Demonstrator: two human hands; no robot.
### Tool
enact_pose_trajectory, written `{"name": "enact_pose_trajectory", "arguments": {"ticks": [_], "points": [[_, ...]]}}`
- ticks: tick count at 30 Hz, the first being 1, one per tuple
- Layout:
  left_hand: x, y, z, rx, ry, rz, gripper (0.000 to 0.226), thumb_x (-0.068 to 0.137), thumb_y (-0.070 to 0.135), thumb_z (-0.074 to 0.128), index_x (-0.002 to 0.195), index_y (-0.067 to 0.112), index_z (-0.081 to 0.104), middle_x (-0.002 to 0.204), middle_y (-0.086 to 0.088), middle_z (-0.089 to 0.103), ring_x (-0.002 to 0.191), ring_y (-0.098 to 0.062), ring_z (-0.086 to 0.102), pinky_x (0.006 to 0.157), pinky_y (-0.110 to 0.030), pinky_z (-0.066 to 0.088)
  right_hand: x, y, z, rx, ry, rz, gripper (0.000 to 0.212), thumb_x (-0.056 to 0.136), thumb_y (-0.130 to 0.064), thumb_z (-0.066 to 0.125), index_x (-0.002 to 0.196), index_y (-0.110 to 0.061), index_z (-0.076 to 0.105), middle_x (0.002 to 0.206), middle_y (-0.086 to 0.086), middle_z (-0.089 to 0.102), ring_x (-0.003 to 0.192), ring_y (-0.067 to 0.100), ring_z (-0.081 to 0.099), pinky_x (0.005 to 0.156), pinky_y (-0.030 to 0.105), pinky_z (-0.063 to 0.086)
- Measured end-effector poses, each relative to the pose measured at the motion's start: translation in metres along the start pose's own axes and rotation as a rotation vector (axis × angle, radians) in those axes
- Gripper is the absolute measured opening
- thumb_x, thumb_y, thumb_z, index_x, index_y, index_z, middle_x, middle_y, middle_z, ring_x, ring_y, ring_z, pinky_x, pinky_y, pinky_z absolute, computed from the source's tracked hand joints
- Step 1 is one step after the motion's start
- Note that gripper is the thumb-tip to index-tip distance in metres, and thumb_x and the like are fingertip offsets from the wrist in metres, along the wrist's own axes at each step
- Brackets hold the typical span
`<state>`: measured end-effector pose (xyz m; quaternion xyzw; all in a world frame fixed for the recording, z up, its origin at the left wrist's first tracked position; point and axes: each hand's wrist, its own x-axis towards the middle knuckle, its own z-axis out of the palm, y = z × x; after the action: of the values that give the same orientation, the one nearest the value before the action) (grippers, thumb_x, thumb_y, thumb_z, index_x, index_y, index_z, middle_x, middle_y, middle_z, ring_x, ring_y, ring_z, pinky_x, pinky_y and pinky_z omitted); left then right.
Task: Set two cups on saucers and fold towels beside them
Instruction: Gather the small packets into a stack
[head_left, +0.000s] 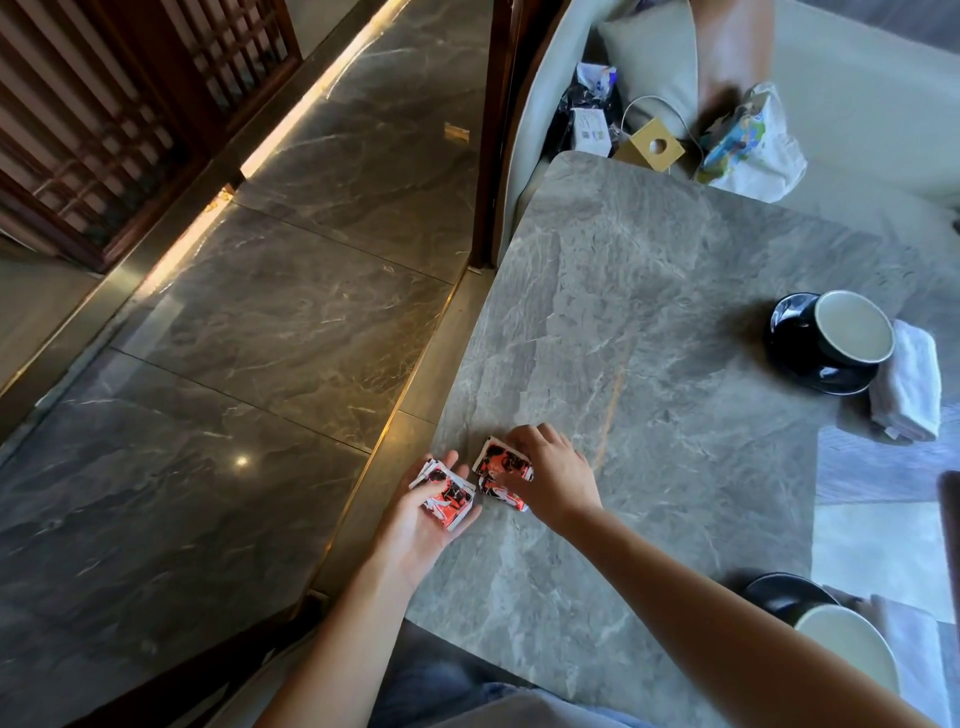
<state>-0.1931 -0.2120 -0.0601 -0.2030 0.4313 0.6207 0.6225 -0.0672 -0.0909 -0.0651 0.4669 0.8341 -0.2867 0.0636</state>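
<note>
A black cup (852, 332) with a pale inside stands on a black saucer (789, 332) at the right of the grey stone table (649, 322), with a folded white towel (909, 387) beside it. A second cup (852, 649) on a black saucer (779, 595) sits near the bottom right, partly behind my right forearm. My left hand (421, 525) is palm up just off the table's left edge, holding several red-and-black packets (447, 496). My right hand (556, 473) rests on the table with its fingers closed on more such packets (501, 470).
A padded bench beyond the table carries a wooden tissue box (649, 145), a printed white bag (748, 145), a cable and dark packages (587, 114). A dark wooden post (493, 130) stands at the table's far left corner. Polished stone floor lies left.
</note>
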Motion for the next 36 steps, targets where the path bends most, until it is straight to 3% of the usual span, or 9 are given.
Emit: {"name": "enact_pose_trajectory", "arguments": {"ticks": [4,10,16,22,24,27,30,33,36], "points": [[-0.002,0.000,0.002,0.020,-0.030,0.016,0.028,0.094,0.003,0.041,0.103,0.015,0.065,0.095,-0.001,0.076,0.098,-0.017,0.067,0.099,-0.042,0.045,0.001,-0.005,0.000,0.037,-0.013,0.042,0.037,0.080,-0.036,0.067,0.113,-0.025,0.056,0.110,-0.002,0.057,0.104,0.020,0.056,0.086,0.032,0.039],[-0.001,0.003,-0.001,0.026,0.004,0.041,0.026,0.095,0.006,0.042,0.111,0.020,0.058,0.111,0.000,0.068,0.107,-0.018,0.061,0.081,-0.035,0.054,0.000,-0.005,-0.002,0.318,0.072,0.167,0.012,0.087,-0.025,0.057,0.096,-0.025,0.065,0.090,-0.003,0.068,0.081,0.017,0.062,0.065,0.030,0.047],[0.002,-0.001,-0.006,0.121,0.043,-0.026,0.031,0.087,-0.010,0.037,0.110,0.001,0.054,0.094,-0.016,0.067,0.084,-0.026,0.066,0.064,-0.030,0.060,-0.001,-0.018,-0.010,0.733,0.031,-0.018,0.005,0.086,-0.014,0.066,0.084,-0.018,0.064,0.077,0.004,0.071,0.071,0.017,0.067,0.068,0.032,0.053],[-0.004,-0.001,0.003,0.016,-0.109,-0.074,0.026,0.079,0.011,0.050,0.100,0.011,0.066,0.090,-0.014,0.072,0.085,-0.026,0.067,0.089,-0.041,0.049,-0.003,-0.034,0.000,0.678,-0.117,-0.046,0.019,0.081,-0.011,0.072,0.075,-0.026,0.060,0.066,-0.004,0.063,0.052,-0.002,0.053,0.053,0.015,0.042],[-0.002,-0.003,0.002,0.041,-0.066,-0.062,0.023,0.092,0.018,0.049,0.106,0.014,0.066,0.101,-0.013,0.072,0.095,-0.026,0.066,0.090,-0.041,0.049,-0.005,-0.035,0.002,0.590,-0.120,-0.070,0.006,0.081,-0.018,0.072,0.081,-0.021,0.067,0.070,-0.010,0.063,0.057,-0.002,0.053,0.060,0.016,0.043],[0.000,-0.005,-0.003,0.093,-0.011,-0.055,0.031,0.096,0.022,0.047,0.123,0.011,0.057,0.120,-0.014,0.064,0.108,-0.025,0.061,0.093,-0.039,0.048,-0.007,-0.036,0.004,0.590,-0.072,-0.027,0.009,0.085,-0.023,0.067,0.093,-0.021,0.066,0.083,-0.005,0.065,0.066,0.009,0.059,0.065,0.024,0.049],[0.001,-0.004,-0.006,0.103,-0.013,-0.047,0.027,0.096,0.017,0.046,0.120,0.014,0.057,0.117,-0.013,0.063,0.106,-0.025,0.060,0.096,-0.040,0.046,-0.006,-0.025,0.003,0.419,0.044,0.054,0.031,0.082,-0.020,0.067,0.110,-0.025,0.056,0.102,-0.004,0.058,0.083,0.011,0.058,0.072,0.030,0.049],[0.001,-0.003,-0.006,0.123,-0.012,-0.027,0.025,0.097,0.017,0.043,0.116,0.021,0.059,0.112,-0.004,0.066,0.102,-0.019,0.062,0.087,-0.036,0.049,-0.009,-0.008,0.007,0.101,0.009,0.040,0.063,0.078,-0.025,0.071,0.133,-0.027,0.039,0.123,-0.001,0.050,0.114,0.018,0.048,0.087,0.037,0.048],[0.001,-0.003,-0.005,0.119,0.014,-0.027,0.024,0.097,0.019,0.044,0.114,0.023,0.060,0.109,-0.002,0.067,0.102,-0.017,0.062,0.083,-0.034,0.050,-0.009,-0.004,0.008,0.072,-0.023,0.027,0.070,0.078,-0.027,0.073,0.136,-0.028,0.034,0.125,0.001,0.054,0.119,0.022,0.047,0.092,0.039,0.046]]}}
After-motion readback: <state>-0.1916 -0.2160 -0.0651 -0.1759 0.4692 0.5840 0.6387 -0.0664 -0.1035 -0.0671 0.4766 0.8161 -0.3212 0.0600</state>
